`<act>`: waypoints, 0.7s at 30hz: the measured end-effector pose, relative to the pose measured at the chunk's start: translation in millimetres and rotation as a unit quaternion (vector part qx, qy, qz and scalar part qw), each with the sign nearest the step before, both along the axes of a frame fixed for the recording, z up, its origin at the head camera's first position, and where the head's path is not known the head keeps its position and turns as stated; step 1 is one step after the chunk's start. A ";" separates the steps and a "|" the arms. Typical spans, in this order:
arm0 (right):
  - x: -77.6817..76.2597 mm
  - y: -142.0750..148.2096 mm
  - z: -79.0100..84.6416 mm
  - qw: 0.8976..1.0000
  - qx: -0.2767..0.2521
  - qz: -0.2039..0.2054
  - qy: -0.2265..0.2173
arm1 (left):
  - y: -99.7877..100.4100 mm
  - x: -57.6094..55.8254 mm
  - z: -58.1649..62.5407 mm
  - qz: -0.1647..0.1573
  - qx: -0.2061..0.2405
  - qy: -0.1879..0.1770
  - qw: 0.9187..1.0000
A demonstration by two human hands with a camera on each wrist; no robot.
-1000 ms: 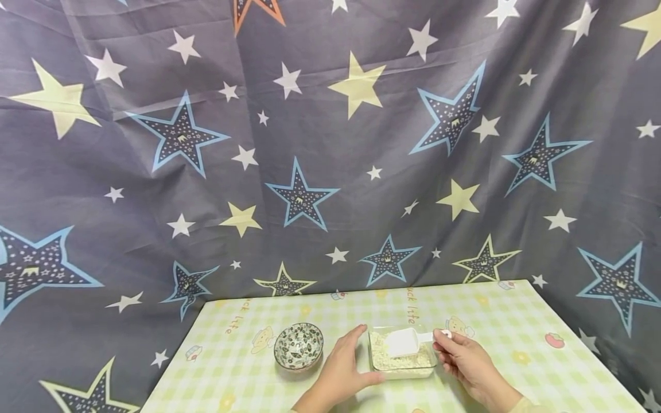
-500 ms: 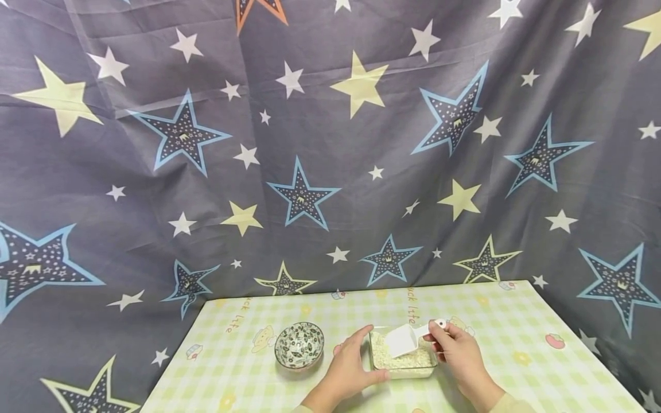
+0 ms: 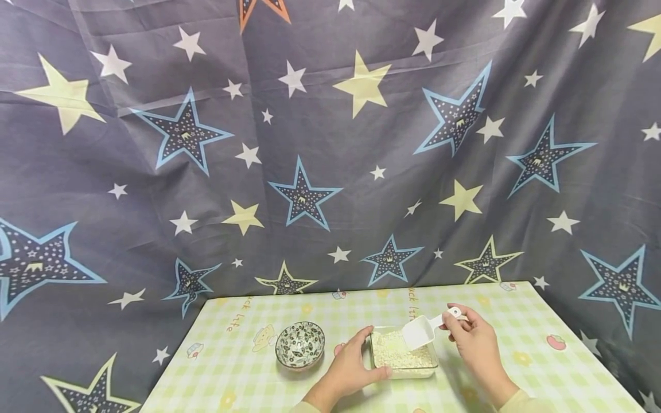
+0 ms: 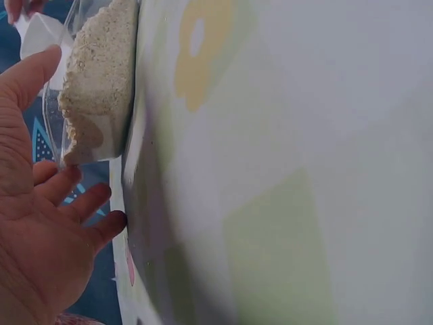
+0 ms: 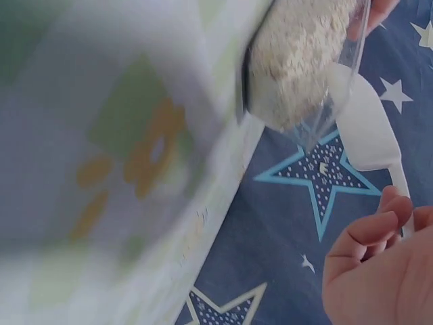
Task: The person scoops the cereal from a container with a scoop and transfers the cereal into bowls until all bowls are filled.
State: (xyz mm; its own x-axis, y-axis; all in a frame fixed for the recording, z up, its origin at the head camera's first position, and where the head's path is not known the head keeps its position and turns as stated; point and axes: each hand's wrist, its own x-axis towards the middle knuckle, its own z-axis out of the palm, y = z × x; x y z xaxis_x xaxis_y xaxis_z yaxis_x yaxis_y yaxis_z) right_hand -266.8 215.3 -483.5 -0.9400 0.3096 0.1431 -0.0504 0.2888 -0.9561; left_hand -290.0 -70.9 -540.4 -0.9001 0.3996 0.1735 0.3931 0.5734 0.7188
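A rectangular clear glass container (image 3: 411, 374) of pale oat flakes (image 3: 395, 351) stands on the table. My left hand (image 3: 349, 369) is at its left side, fingers spread and fairly straight, thumb at the front rim and index fingertip near the back corner. In the left wrist view, the other fingertips lie near the container's end. My right hand (image 3: 472, 341) pinches the handle of a white plastic scoop (image 3: 419, 333) between thumb and fingers. The scoop slants, handle up to the right, its front edge low over the flakes. Its broad face shows in the right wrist view.
Left of my left hand stands a patterned bowl (image 3: 300, 346) with dark leaf shapes. A green-and-white checked cloth (image 3: 248, 367) covers the table. Behind the table hangs a dark curtain (image 3: 330, 143) printed with stars.
My right hand has moved up and to the right, tilting the scoop from nearly level to handle-up and shifting its head toward the container's right side. My left hand stays about the same.
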 end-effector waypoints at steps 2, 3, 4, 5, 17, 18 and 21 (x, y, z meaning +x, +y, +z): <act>1.5 1.5 3.2 0.999 0.022 -0.003 0.025 | -0.1 -0.1 0.7 0.002 -0.006 -0.009 1.000; 2.0 1.8 4.3 0.999 0.035 -0.004 0.037 | -0.1 0.1 1.3 0.003 0.000 -0.023 1.000; 2.7 1.9 4.7 0.998 0.049 -0.006 0.050 | -0.2 0.0 1.6 0.005 -0.001 -0.030 1.000; 3.3 1.6 5.0 0.996 0.061 -0.006 0.061 | -0.1 -0.2 1.5 0.006 -0.003 -0.032 0.999; 4.8 -3.6 1.8 0.985 0.131 -0.008 0.113 | -1.5 1.5 1.2 0.004 -0.011 -0.049 0.999; 4.5 -2.8 1.6 0.988 0.119 -0.006 0.098 | -1.6 1.3 1.0 0.004 -0.011 -0.049 0.999; 3.4 0.6 -0.2 0.997 0.070 0.001 0.042 | -2.2 1.1 1.0 0.001 -0.008 -0.052 0.999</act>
State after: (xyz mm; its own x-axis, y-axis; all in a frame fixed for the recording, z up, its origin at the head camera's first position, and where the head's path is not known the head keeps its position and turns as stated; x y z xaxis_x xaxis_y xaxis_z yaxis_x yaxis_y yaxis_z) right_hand -263.4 215.9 -483.7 -0.9236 0.2789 0.2629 -0.1294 0.4187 -0.8989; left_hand -288.8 -73.0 -539.4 -0.9140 0.3993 0.0723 0.3149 0.5856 0.7469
